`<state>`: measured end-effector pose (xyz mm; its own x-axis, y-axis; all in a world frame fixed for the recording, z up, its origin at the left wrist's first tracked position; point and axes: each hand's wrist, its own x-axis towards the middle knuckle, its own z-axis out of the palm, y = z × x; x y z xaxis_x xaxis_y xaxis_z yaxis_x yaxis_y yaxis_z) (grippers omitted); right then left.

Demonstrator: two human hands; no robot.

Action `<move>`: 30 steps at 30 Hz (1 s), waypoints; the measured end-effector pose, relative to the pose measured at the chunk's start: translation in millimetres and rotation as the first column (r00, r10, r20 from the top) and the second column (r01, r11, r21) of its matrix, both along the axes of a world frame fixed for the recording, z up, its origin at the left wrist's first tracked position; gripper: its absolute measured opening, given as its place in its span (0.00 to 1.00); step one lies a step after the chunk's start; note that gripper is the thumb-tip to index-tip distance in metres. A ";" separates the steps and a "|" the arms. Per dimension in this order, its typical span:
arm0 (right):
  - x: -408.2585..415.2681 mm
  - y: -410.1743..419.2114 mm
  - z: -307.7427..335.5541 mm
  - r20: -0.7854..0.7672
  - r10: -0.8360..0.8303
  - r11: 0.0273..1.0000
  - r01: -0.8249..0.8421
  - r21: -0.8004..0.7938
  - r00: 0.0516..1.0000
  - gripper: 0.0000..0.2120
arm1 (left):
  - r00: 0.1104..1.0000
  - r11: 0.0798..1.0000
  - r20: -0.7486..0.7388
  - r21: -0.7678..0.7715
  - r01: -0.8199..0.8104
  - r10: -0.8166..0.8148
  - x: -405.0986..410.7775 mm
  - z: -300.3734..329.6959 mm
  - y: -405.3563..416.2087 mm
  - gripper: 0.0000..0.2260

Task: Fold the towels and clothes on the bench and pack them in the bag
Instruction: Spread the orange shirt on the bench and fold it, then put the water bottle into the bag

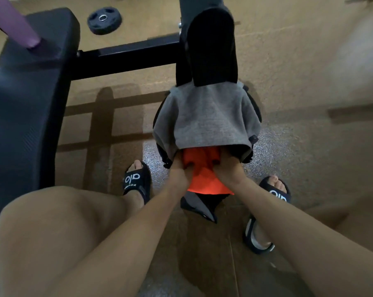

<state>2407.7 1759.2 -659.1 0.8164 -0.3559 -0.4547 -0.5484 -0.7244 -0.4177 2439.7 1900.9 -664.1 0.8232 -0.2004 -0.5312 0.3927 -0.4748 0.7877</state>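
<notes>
A folded orange garment sits halfway into the mouth of a dark bag on the floor between my feet. My left hand grips the garment's left side and my right hand grips its right side; the fingertips of both are hidden inside the opening. A grey towel lies draped over the upper part of the bag, hiding what is beneath it. The black padded bench runs along the left.
A black upright pad on the bench frame stands just beyond the grey towel. A purple roll rests on the bench at top left. A black weight plate lies on the floor behind. My sandalled feet flank the bag.
</notes>
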 end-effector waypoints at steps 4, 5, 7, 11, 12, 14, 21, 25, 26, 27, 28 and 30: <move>3.4 2.2 -12.3 0.017 0.070 0.989 -0.067 -0.129 0.997 0.21 | 0.999 1.000 0.027 0.004 -0.029 0.029 8.3 -20.1 8.0 0.23; 1.0 1.9 -16.6 0.035 0.099 0.981 -0.091 -0.169 0.994 0.21 | 0.996 0.993 -0.025 0.085 0.083 -0.081 11.7 -18.7 10.7 0.26; -3.9 3.7 -23.1 0.071 0.187 0.952 -0.163 -0.259 0.980 0.22 | 0.974 0.947 -0.037 0.226 0.226 -0.224 19.0 -28.9 17.9 0.20; -14.0 14.9 -14.3 0.052 0.347 0.898 -0.315 -0.307 0.936 0.22 | 0.938 0.867 -0.078 0.362 0.342 -0.337 12.6 -17.9 18.5 0.16; -16.8 16.0 -13.3 0.065 0.400 0.877 -0.361 -0.316 0.914 0.22 | 0.907 0.809 -0.055 0.432 0.399 -0.418 7.9 -14.6 23.4 0.18; -23.0 18.3 -9.2 0.071 0.463 0.859 -0.428 -0.280 0.884 0.15 | 0.845 0.711 -0.064 0.509 0.486 -0.531 1.2 -15.7 35.8 0.22; -47.5 31.8 -4.7 0.034 0.564 0.772 -0.512 -0.377 0.825 0.22 | 0.711 0.570 -0.092 0.531 0.627 -0.697 -21.4 7.9 66.7 0.24; -62.4 44.3 20.4 -0.059 0.542 0.776 -0.526 -0.347 0.838 0.25 | 0.612 0.452 -0.165 0.535 0.714 -0.773 -29.8 38.1 85.8 0.25; -64.7 49.0 29.9 -0.069 0.557 0.765 -0.544 -0.345 0.827 0.24 | 0.585 0.432 -0.172 0.519 0.738 -0.793 -29.9 49.3 90.7 0.23; -65.8 52.8 39.5 -0.073 0.575 0.754 -0.562 -0.341 0.815 0.21 | 0.550 0.401 -0.191 0.501 0.767 -0.813 -29.2 63.3 95.2 0.20; -64.6 56.3 48.6 -0.059 0.587 0.751 -0.570 -0.333 0.808 0.19 | 0.526 0.381 -0.201 0.488 0.785 -0.827 -26.1 77.9 100.0 0.20; -56.7 67.2 72.0 -0.010 0.610 0.760 -0.589 -0.274 0.792 0.15 | 0.576 0.428 -0.182 0.502 0.752 -0.797 -12.5 109.3 111.2 0.24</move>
